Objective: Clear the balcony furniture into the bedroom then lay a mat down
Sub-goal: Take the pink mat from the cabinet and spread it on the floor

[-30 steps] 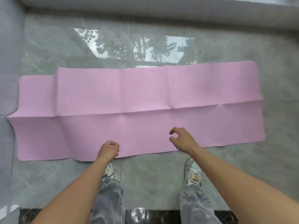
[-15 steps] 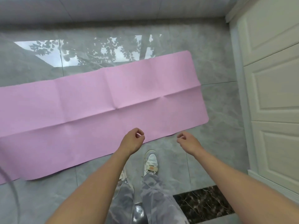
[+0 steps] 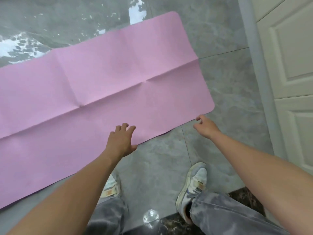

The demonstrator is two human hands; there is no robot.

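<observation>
**Mat position and hand state**

The grey marble-pattern tiled floor fills the view and reflects sky and foliage at far left. A pink mat lies unrolled and flat on it, running diagonally from near left to far right, with fold creases along and across its length. A white panelled door stands at the right edge. Two legs in grey patterned trousers end in white sneakers on the tiles near the mat's near edge. The left hand is spread, fingers extended, over the mat's near edge; contact cannot be confirmed. The right hand is loosely curled at the mat's near right corner, grasping nothing.
</observation>
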